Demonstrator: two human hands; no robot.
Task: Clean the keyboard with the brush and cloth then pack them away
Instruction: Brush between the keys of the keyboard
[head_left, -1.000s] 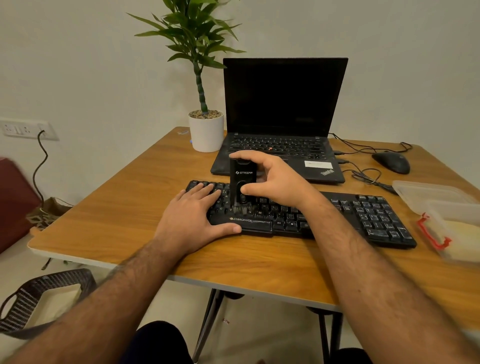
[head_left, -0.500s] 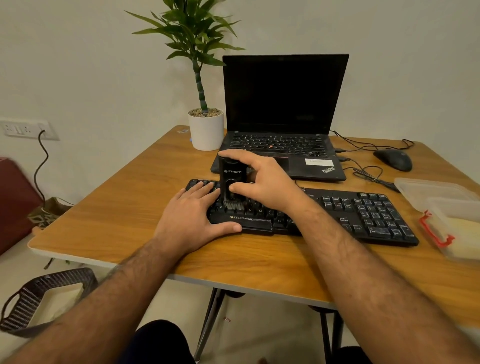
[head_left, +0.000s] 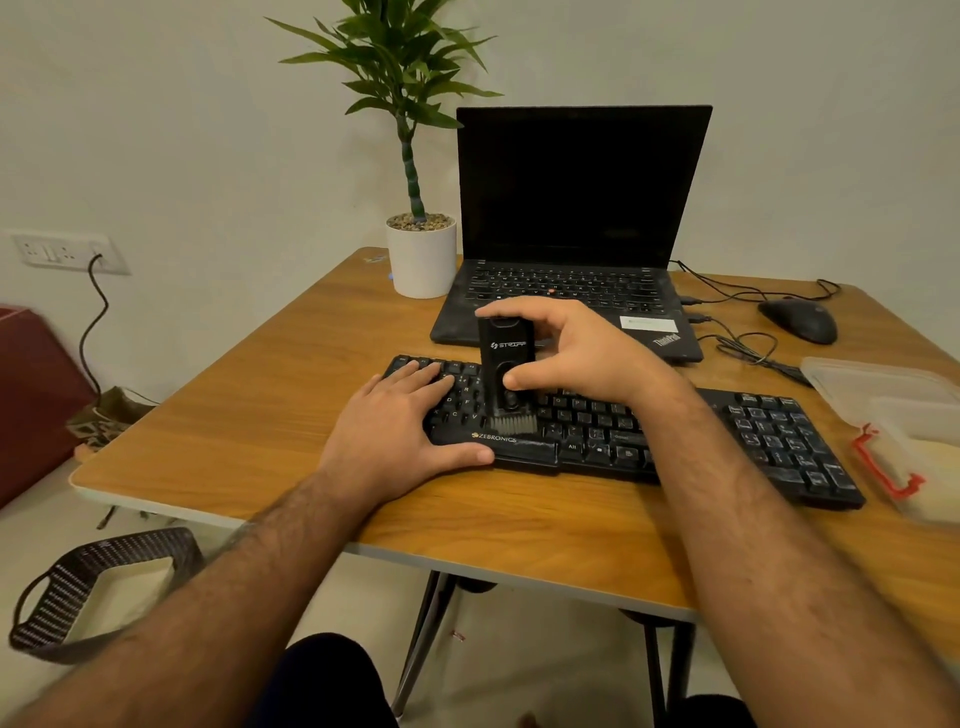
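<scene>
A black keyboard lies across the wooden table. My right hand grips a black brush upright, its pale bristles touching the keys near the keyboard's front left. My left hand lies flat on the keyboard's left end, thumb against its front edge, holding nothing. A clear plastic box with a red clasp stands at the right edge, something pale inside it; I cannot tell if that is the cloth.
Behind the keyboard stand an open black laptop and a white potted plant. A mouse with cables lies at the back right. A clear lid rests by the box. A dark woven basket sits on the floor, left.
The brush in my right hand has shifted along the keys: left first, then back right and toward the front row. My left hand has stayed in place.
</scene>
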